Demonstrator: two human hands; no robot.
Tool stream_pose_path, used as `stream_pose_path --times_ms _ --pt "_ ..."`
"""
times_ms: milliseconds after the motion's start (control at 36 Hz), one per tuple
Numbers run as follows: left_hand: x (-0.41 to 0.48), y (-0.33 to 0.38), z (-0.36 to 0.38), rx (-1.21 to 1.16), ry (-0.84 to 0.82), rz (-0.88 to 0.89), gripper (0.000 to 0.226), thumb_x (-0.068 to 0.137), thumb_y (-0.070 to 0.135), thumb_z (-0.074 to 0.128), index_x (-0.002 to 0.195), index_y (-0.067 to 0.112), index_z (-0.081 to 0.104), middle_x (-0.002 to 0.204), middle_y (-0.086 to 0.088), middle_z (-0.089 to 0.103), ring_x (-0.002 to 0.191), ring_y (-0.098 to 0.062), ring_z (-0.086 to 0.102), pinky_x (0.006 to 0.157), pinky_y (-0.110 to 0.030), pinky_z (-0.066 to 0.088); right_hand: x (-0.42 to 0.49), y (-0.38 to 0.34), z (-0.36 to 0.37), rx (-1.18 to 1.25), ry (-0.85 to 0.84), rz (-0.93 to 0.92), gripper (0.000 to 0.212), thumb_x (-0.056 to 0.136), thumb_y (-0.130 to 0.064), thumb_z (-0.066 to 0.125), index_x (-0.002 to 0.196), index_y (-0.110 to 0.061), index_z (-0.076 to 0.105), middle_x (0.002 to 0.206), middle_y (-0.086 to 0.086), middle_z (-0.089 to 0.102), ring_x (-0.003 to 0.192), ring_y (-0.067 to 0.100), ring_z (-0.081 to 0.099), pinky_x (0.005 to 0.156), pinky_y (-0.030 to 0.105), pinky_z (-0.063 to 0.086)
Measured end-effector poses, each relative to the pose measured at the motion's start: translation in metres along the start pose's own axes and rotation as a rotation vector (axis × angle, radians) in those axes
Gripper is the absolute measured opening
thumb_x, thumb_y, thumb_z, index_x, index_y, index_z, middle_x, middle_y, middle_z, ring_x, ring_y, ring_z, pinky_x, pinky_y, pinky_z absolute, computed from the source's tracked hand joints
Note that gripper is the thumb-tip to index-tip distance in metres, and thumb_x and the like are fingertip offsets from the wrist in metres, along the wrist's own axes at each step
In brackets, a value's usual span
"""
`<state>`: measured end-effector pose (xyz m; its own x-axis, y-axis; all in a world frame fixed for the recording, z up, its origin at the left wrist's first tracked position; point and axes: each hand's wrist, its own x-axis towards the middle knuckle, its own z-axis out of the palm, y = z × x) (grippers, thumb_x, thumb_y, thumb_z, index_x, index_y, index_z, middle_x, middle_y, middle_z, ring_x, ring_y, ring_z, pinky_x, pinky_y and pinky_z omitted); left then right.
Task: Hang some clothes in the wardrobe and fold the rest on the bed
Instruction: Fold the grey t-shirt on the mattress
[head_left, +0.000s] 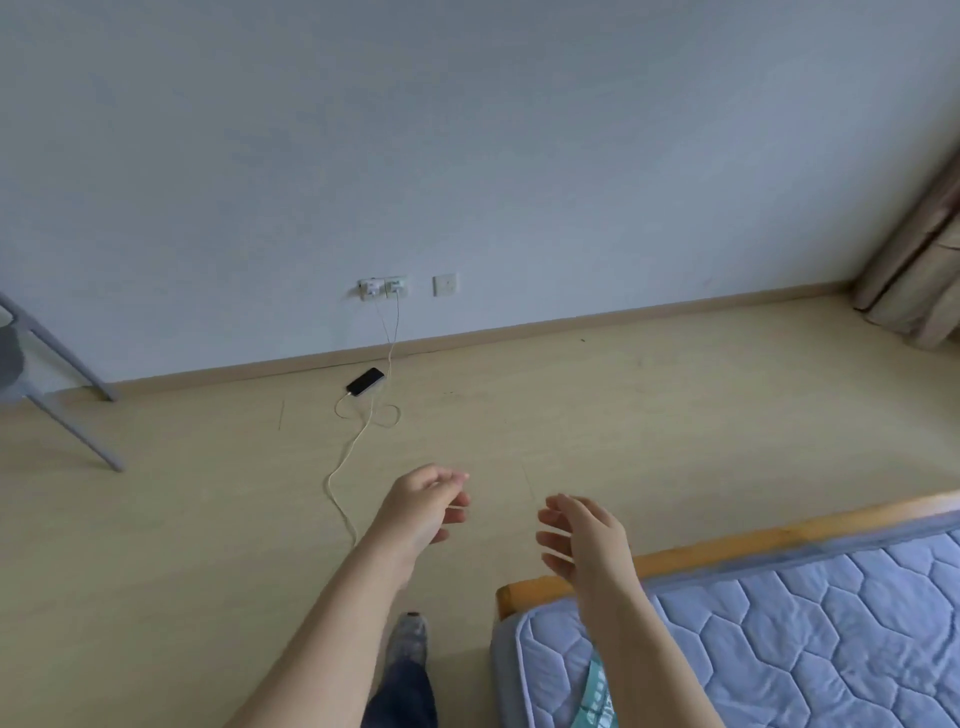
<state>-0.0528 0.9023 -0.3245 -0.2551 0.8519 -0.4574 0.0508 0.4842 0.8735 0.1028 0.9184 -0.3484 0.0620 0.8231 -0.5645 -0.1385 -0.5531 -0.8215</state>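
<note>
My left hand (423, 501) hangs in the air over the floor with loosely curled fingers and holds nothing. My right hand (582, 535) is raised beside it, fingers spread and relaxed, above the corner of the bed (779, 540). The bed has a wooden frame and a blue quilted mattress (805, 623) at the lower right. A small piece of green patterned fabric (597, 696) lies on the mattress by my right forearm. No wardrobe or hanger is in view.
A black phone (365, 382) lies on the floor by the wall, its white cable (343, 467) trailing from a wall socket (384, 287). Grey chair legs (78, 410) stand at the left. A curtain (919, 280) hangs at the right. My shoe (409, 642) is below.
</note>
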Motion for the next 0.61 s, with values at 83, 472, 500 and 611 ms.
stream_pose_path --times_ms 83,472,500,611 --pt "0.074 0.03 -0.013 0.03 -0.004 0.015 0.021 0.095 0.01 0.046 0.084 0.02 0.061 0.079 0.0 0.061 0.069 -0.012 0.059 0.061 -0.023 0.04 0.058 -0.027 0.043 0.035 0.028 0.018 0.014 0.096 -0.014 0.048 0.087 -0.012 0.059 0.082 0.005 0.06 0.068 0.018 0.053 0.061 0.027 0.042" --pt "0.292 0.171 0.011 0.117 -0.168 -0.014 0.012 0.094 0.017 0.051 0.094 0.015 0.062 0.083 -0.001 0.063 0.074 -0.013 0.061 0.071 -0.028 0.045 0.234 -0.163 0.117 0.151 0.167 0.052 0.009 0.093 -0.013 0.051 0.087 -0.014 0.057 0.081 0.001 0.059 0.066 0.015 0.054 0.062 0.025 0.044" --pt "0.303 0.178 0.019 0.127 -0.186 -0.012 0.012 0.094 0.017 0.051 0.092 0.015 0.062 0.084 -0.001 0.063 0.074 -0.013 0.061 0.071 -0.028 0.045 0.245 -0.171 0.114 0.16 0.183 0.053 0.009 0.093 -0.013 0.051 0.087 -0.015 0.057 0.081 0.001 0.059 0.066 0.015 0.054 0.062 0.025 0.044" --pt "0.352 0.21 0.053 0.166 -0.241 0.027 0.013 0.094 0.018 0.051 0.089 0.018 0.063 0.084 -0.001 0.064 0.074 -0.013 0.063 0.071 -0.027 0.047 0.297 -0.205 0.103 0.208 0.206 0.035 0.009 0.093 -0.013 0.05 0.088 -0.014 0.057 0.082 0.002 0.06 0.067 0.016 0.054 0.063 0.026 0.043"
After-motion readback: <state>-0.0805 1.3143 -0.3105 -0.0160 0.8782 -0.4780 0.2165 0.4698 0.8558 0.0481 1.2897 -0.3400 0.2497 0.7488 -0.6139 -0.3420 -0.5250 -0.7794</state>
